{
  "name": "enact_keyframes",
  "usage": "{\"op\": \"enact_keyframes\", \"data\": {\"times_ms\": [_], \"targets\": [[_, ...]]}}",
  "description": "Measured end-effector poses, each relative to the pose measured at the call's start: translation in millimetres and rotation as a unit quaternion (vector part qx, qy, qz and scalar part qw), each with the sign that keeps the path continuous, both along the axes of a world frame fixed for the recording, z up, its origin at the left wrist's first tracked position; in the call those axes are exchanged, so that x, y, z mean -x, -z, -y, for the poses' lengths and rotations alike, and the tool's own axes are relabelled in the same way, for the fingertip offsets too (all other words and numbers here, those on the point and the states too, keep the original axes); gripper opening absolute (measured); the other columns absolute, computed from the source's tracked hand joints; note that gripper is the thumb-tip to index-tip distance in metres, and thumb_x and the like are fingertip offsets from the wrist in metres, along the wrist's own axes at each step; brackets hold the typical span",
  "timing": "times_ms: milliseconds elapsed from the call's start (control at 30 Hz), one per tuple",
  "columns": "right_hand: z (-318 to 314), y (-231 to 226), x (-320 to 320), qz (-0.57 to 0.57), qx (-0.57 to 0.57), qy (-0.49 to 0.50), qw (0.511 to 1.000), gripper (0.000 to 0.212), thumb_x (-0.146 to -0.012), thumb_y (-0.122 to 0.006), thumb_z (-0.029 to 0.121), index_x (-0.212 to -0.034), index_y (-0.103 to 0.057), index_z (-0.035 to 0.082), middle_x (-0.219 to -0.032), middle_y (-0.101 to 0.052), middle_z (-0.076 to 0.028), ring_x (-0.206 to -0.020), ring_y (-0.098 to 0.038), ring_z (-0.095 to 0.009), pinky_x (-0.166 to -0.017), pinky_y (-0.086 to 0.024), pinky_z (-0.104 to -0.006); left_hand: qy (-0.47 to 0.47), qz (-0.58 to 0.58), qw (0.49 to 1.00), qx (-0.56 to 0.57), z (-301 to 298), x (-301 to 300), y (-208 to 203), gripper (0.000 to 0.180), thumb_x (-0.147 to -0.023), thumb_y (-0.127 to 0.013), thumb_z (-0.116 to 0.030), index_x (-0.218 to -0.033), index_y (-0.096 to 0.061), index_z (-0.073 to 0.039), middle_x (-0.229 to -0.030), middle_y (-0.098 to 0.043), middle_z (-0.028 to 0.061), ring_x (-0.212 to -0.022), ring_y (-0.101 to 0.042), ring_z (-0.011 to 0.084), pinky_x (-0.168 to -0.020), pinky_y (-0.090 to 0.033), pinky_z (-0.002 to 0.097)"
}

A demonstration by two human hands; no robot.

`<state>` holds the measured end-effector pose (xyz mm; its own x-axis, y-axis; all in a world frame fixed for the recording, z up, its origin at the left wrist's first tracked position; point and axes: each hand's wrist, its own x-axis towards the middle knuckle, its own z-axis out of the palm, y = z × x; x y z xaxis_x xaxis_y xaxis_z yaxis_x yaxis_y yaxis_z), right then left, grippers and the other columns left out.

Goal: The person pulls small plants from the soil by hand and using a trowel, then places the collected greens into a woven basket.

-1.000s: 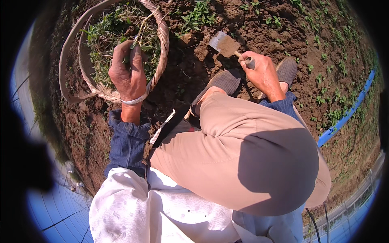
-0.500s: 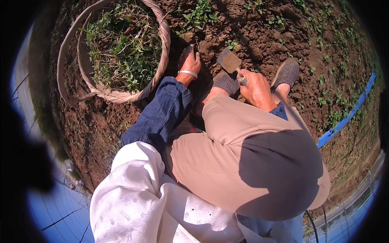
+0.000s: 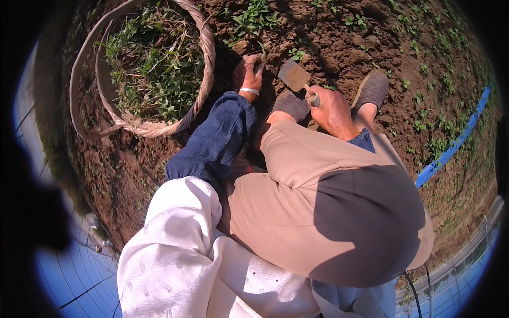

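Observation:
My left hand (image 3: 248,74) is low over the brown soil, just right of a round woven basket (image 3: 208,50). Its fingers curl together at the ground, and a thin stem seems to show by the fingertips; what they pinch is too small to make out. A heap of pulled green weeds (image 3: 159,69) fills the basket. My right hand (image 3: 334,112) is closed round the short handle of a small trowel (image 3: 294,75) with a flat, square metal blade. The blade lies close to the soil in front of my left shoe, between my two hands.
My dark checked shoes (image 3: 371,87) stand on the loose, clumpy soil (image 3: 339,55). Small green plants (image 3: 257,18) grow ahead and to the right. A blue hose (image 3: 456,146) runs along the right side. Beige trousers (image 3: 297,196) cover my bent knees.
My left hand has shifted slightly forward and away from the basket, its fingers now more drawn together. The trowel and right hand stay nearly in place; the view has shifted a little.

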<state>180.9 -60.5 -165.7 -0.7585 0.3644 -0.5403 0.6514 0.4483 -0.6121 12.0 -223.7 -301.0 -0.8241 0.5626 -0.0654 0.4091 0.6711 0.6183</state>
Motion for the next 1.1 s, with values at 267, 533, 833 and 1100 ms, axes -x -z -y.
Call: {"op": "enact_keyframes", "data": {"times_ms": [267,533,833,1100], "targets": [[-15.3,-22.8,5.7,-0.055,0.012,0.011,0.998,0.014,-0.077,-0.062,0.013,-0.089,-0.066,0.01,-0.079,-0.065,-0.021,-0.079,-0.061,-0.042,-0.069,-0.048,-0.0469,-0.102,0.189,0.974,-0.072,14.9,-8.8,-7.0,0.015,-0.089,-0.064,-0.018,-0.098,-0.06,-0.007,-0.074,-0.061,0.0082,-0.068,-0.061,0.0183,-0.062,-0.048,0.0329],[5.8,-32.3,27.9,-0.067,-0.047,-0.084,0.993,0.022,-0.069,-0.061,0.005,-0.09,-0.066,0.004,-0.08,-0.065,-0.023,-0.079,-0.063,-0.042,-0.072,-0.05,-0.0478,0.219,-0.03,0.973,0.072,87.9,-23.3,-53.9,0.026,-0.089,-0.06,-0.017,-0.112,-0.056,-0.005,-0.096,-0.061,0.0092,-0.086,-0.062,0.0204,-0.071,-0.051,0.0334],[38.5,6.6,58.7,-0.104,-0.078,-0.147,0.98,0.041,-0.066,-0.06,0.0,-0.107,-0.066,0.005,-0.084,-0.064,-0.026,-0.083,-0.062,-0.044,-0.073,-0.05,-0.048,-0.006,0.288,0.94,-0.182,149.3,-26.3,-8.4,0.042,-0.099,-0.045,-0.019,-0.139,-0.041,-0.005,-0.135,-0.048,0.0119,-0.125,-0.046,0.0235,-0.106,-0.037,0.036],[-4.8,-42.1,47.6,-0.08,-0.043,-0.137,0.986,0.029,-0.066,-0.06,0.002,-0.094,-0.067,0.003,-0.085,-0.066,-0.023,-0.084,-0.063,-0.041,-0.076,-0.051,-0.0467,-0.349,0.442,0.824,-0.066,96.6,-19.2,9.1,0.02,-0.087,-0.066,-0.015,-0.073,-0.056,-0.005,-0.055,-0.057,0.0057,-0.037,-0.047,0.0141,-0.033,-0.033,0.0312]]}}
